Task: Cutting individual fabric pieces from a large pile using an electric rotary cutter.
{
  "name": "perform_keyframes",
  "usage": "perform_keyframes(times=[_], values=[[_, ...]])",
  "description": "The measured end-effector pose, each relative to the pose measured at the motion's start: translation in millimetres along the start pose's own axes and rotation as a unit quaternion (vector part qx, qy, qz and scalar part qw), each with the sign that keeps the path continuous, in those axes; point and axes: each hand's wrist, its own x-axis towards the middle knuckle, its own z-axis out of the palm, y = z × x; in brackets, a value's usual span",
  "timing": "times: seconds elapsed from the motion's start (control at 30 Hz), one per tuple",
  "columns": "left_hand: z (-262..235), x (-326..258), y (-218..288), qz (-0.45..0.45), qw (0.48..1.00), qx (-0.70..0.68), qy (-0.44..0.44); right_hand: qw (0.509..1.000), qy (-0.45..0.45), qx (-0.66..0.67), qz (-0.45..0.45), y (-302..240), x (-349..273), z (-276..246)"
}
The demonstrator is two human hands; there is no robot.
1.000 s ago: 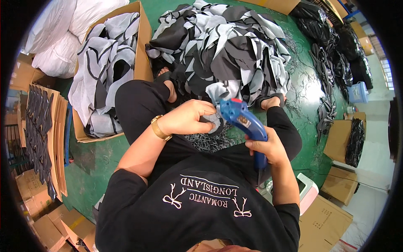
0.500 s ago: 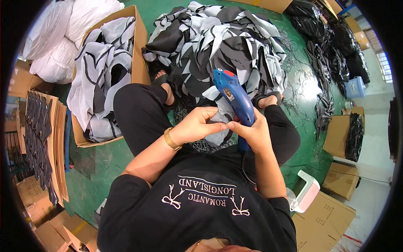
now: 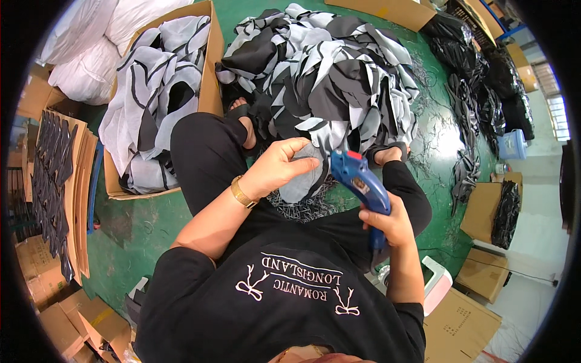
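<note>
My right hand is wrapped round the handle of blue electric scissors with a red patch near the head. Their front end points away from me and to the left, at the right edge of a grey fabric piece. That piece hangs from my left hand, pinched between thumb and fingers in front of my lap. Whether the blades touch the cloth I cannot tell. Just beyond my hands lies a large heap of grey, white and black fabric pieces on the floor, between my feet.
A cardboard box full of similar fabric pieces stands at the left. Thin dark offcuts litter the green floor below my hands. Black plastic bags line the far right. A white and pink appliance stands near my right elbow.
The electric scissors have moved right and toward me, away from my left hand. My right thumb has left the fabric. The fabric piece, now held by my left hand alone, shows more of its face.
</note>
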Motion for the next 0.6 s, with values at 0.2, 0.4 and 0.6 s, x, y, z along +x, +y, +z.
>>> perform_keyframes(times=[0.2,0.4,0.6], values=[[-4.3,-5.7,13.0,0.010,0.994,0.111,0.002,0.996,-0.033,-0.051,0.072,-4.6,-15.0,-11.2],[-4.0,-10.0,21.5,-0.023,0.984,0.175,-0.018,0.994,-0.039,-0.040,0.097,-7.2,-17.2,-13.2],[-8.4,-10.3,17.7,0.022,0.983,0.174,-0.044,0.993,-0.046,-0.036,0.100,-7.0,-14.3,-10.6]])
